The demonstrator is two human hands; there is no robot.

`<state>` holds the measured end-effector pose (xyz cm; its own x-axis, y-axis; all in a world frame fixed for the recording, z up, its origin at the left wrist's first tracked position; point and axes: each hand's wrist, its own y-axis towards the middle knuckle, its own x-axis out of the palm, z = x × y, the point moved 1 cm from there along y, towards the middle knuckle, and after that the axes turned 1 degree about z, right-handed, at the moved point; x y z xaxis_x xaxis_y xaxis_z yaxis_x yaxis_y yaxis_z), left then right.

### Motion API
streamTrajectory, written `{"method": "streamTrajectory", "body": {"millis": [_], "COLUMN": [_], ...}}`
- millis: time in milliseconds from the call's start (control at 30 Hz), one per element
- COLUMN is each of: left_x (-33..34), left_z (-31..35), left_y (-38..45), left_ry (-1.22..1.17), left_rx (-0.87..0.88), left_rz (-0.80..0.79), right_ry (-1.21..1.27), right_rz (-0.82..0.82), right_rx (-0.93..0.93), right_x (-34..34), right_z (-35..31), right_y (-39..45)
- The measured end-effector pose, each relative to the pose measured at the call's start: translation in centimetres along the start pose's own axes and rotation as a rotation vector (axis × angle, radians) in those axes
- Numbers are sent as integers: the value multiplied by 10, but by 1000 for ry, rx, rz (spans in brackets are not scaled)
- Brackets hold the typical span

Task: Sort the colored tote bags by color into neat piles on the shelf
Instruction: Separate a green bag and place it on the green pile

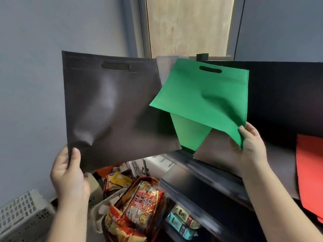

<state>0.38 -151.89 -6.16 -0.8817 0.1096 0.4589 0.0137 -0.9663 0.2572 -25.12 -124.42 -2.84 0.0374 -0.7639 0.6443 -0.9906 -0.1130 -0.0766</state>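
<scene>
At lower left my left hand (69,173) pinches the bottom corner of a dark brown tote bag (111,109), holding it upright at centre left. Right of centre, my right hand (251,145) pinches the lower corner of a green tote bag (206,95) above the shelf (272,154), and a red bag (309,172) lies at the right edge.

We've just got the one head-worn wide-angle view, looking forward and down from close up, past both raised hands toward the shelf (218,173) and the wall behind.
</scene>
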Motion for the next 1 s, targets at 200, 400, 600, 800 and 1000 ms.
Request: {"method": "streamTrajectory", "body": {"millis": [200,400,600,800,1000], "left_x": [9,30,41,45,60], "left_z": [-45,-71,-82,-81,-55], "left_y": [61,126,184,229,240], "left_ry": [-49,-57,-92,-102,-184], "left_rx": [-135,-215,-139,-65,31], "left_rz": [-26,-186,-370,-596,-731], "right_ry": [-109,-591,-1591,-1677,-931], "right_rz": [111,238,343,-79,-451], "right_rx": [-45,-139,-276,-490,743], "right_x": [19,44,67,142,183], "right_z": [31,75,97,145,239], "right_y": [29,49,48,-4,-53]}}
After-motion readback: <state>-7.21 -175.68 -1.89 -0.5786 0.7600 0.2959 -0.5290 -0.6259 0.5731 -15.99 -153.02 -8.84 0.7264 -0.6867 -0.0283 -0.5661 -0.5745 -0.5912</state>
